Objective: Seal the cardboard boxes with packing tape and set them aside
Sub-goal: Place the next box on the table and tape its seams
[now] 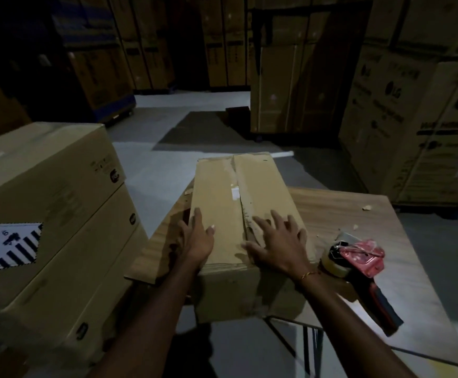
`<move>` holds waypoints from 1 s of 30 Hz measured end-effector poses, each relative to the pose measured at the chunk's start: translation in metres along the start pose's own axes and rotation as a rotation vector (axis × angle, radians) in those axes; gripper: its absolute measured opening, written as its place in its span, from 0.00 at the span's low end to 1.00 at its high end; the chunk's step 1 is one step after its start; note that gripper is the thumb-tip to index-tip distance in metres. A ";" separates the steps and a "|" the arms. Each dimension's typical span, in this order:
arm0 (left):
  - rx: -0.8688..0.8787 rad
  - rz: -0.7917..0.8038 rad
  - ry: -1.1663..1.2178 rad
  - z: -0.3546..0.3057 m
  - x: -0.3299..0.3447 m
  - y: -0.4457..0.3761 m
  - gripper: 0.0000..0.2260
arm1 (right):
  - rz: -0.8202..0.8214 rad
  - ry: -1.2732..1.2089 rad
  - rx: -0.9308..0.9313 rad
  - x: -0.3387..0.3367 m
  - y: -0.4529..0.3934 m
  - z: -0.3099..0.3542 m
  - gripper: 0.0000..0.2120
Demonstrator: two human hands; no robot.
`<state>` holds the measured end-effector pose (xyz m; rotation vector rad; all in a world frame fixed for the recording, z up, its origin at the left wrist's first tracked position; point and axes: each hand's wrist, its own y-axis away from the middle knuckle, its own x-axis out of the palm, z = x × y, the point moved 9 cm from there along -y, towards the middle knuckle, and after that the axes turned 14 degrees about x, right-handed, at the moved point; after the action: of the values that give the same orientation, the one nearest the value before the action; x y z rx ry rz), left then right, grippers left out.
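A brown cardboard box (pixel 222 192) lies on a wooden table (pixel 358 214), its near end overhanging the table's front edge. Its two top flaps meet at a middle seam with torn old tape. My left hand (pixel 199 237) rests flat on the left flap near the box's left edge, fingers straight. My right hand (pixel 277 241) presses on the right flap with fingers spread. A red tape dispenser (pixel 358 260) with a roll of clear tape and a dark handle lies on the table to the right of the box, untouched.
Large stacked cardboard boxes (pixel 50 214) stand close on the left. Tall stacks of cartons (pixel 418 126) line the right and back. A flattened cardboard sheet (pixel 203 129) lies on the grey floor beyond. Small cardboard scraps (pixel 367 207) dot the table.
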<state>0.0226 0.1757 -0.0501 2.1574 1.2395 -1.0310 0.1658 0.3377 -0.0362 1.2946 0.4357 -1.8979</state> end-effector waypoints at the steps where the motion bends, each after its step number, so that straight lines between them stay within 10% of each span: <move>1: -0.004 0.011 0.004 -0.003 0.006 -0.004 0.29 | -0.009 0.030 0.003 0.004 -0.001 0.002 0.35; 12: 0.793 0.377 -0.485 -0.093 0.060 -0.041 0.24 | -0.139 0.264 -0.106 0.005 -0.013 -0.015 0.34; 30: 0.940 0.458 -0.484 -0.067 0.070 -0.096 0.30 | -0.331 0.120 -0.145 -0.013 -0.097 -0.003 0.23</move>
<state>-0.0127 0.3070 -0.0641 2.3703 -0.0292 -1.9910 0.0961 0.4070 -0.0394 1.3045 0.8801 -2.0174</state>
